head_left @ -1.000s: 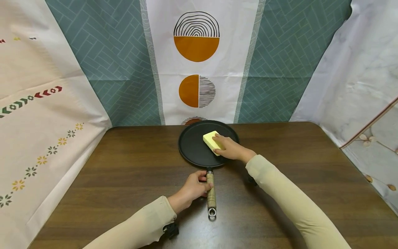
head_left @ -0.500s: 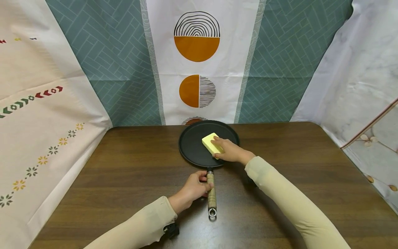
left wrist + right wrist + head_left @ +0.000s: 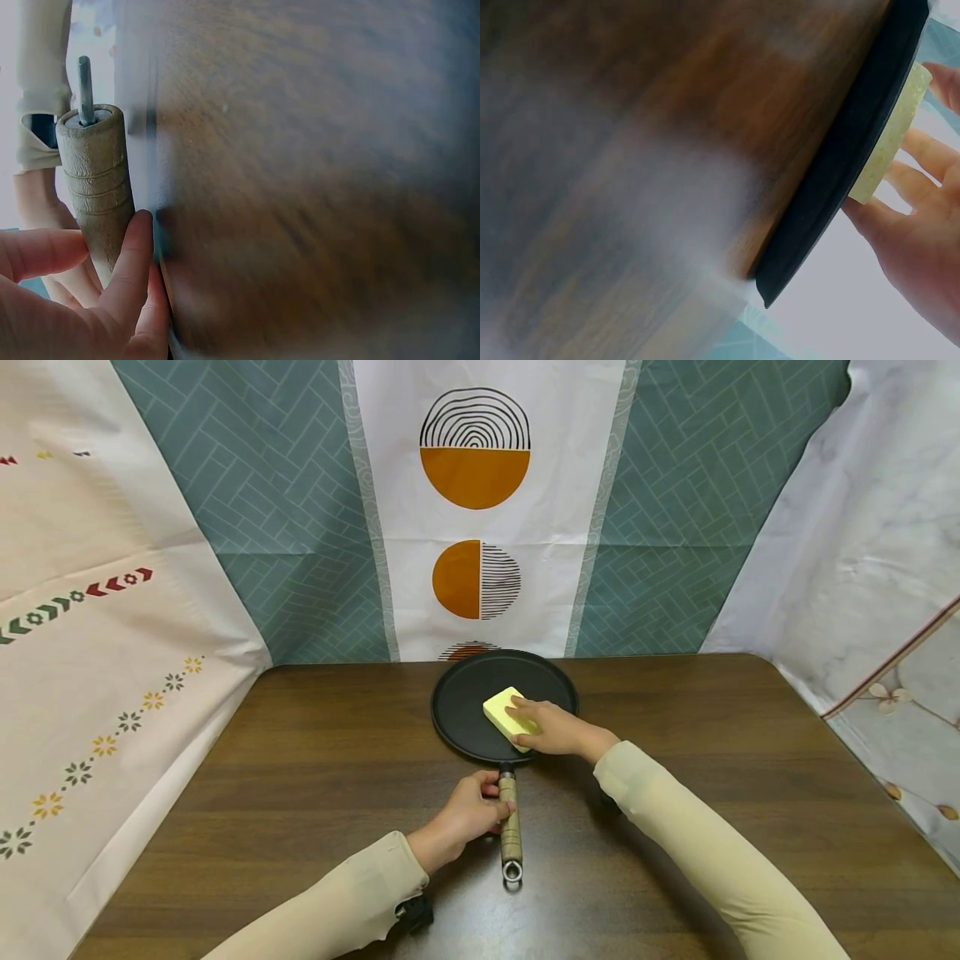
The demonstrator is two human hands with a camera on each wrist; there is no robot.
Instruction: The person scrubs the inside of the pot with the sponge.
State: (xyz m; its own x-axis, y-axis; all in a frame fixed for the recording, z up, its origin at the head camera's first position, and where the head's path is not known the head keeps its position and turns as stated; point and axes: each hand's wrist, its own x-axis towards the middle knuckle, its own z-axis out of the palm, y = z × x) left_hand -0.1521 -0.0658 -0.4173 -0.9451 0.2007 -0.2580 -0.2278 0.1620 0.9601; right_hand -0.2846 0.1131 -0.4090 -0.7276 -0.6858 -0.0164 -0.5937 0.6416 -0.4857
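Observation:
A round black pan [image 3: 461, 710] lies near the table's far edge, its wooden handle [image 3: 510, 835] pointing toward the wearer. The left hand [image 3: 465, 814] pinches that handle between thumb and fingers; in the left wrist view the hand [image 3: 97, 300] is on the lower part of the handle [image 3: 97, 172]. On the pan's right half, the right hand [image 3: 551, 727] grips a yellow sponge [image 3: 501, 708]. From the right wrist view, the sponge [image 3: 892, 139] lies flat against the pan [image 3: 840, 157], with fingers of the right hand [image 3: 922, 210] around it.
The brown wooden table [image 3: 337, 735] reaches to a patterned cloth backdrop [image 3: 300, 510]. Pale patterned cloths hang at the left [image 3: 135, 652] and right [image 3: 847, 527]. A black band [image 3: 412, 914] shows at the left sleeve.
The right hand and the sponge have moved a short way toward the wearer and slightly left across the pan. The left hand and the pan have stayed in place.

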